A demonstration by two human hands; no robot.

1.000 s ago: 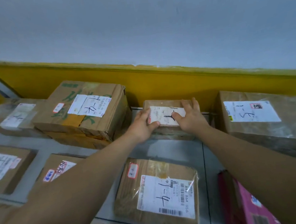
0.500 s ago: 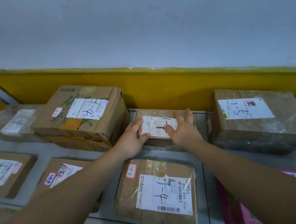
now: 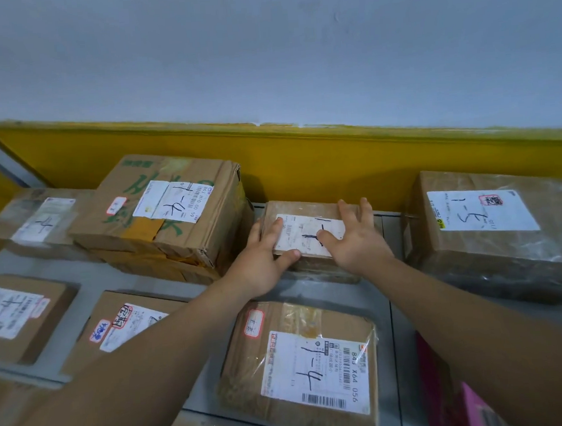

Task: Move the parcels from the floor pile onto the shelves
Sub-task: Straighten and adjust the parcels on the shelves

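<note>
Small parcel (image 3: 307, 234) sits at the back edge of the shelf (image 3: 311, 290), long axis left-right under my palms. My left hand (image 3: 263, 264) and right hand (image 3: 358, 240) lie flat on top, fingers spread (gripping nothing), equally near.

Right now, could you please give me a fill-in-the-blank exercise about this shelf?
The left hand and right hand both touch the small parcel's ___ label.
The wall band behind it is ___.
The box to its left carries ___ print.
The package at bottom right is ___.
Missing words: white, yellow, green, pink.
</note>
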